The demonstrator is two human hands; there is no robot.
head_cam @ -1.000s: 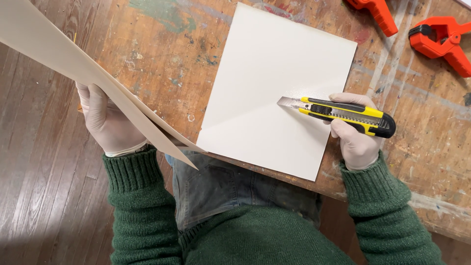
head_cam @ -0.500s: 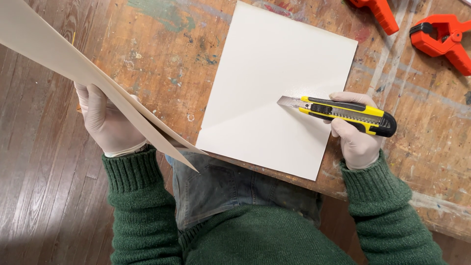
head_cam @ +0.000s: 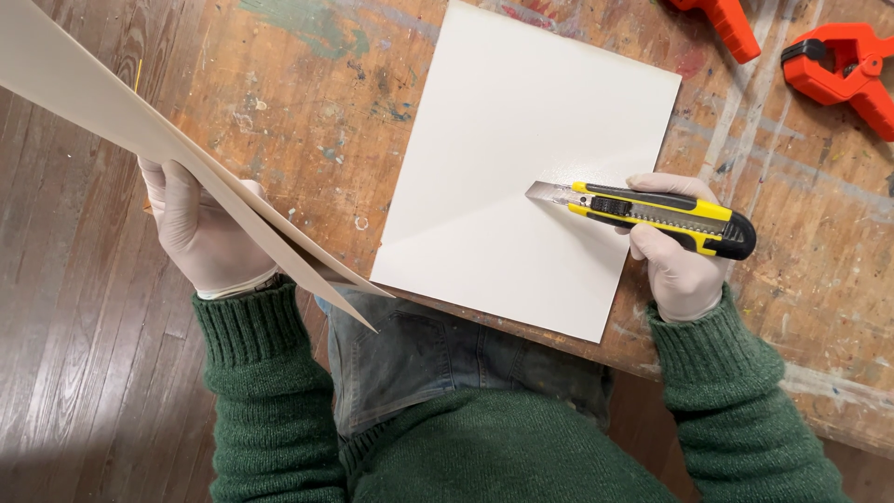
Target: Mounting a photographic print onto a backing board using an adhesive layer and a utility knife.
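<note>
1. We see a paint-stained wooden workbench (head_cam: 307, 112) filling the upper and right frame; bare floorboards at left.
2. White board (head_cam: 531, 168) lies flat at frame centre: clean, matte, roughly rectangular, one faint diagonal crease or score line across its lower half. Its near edge sits at the bench edge.
3. Cream sheet (head_cam: 140, 130) runs from upper left down to centre, tilted, off the bench; it looks like two thin layers ending in a sharp point.
4. Left hand (head_cam: 200, 233), gloved, grips that sheet from beneath, at left.
5. Right hand (head_cam: 675, 256), gloved, clenched round a yellow-and-black utility knife (head_cam: 652, 212), blade extended, tip on the white board.
6. Orange clamps (head_cam: 838, 65) upper right, untouched.
</note>
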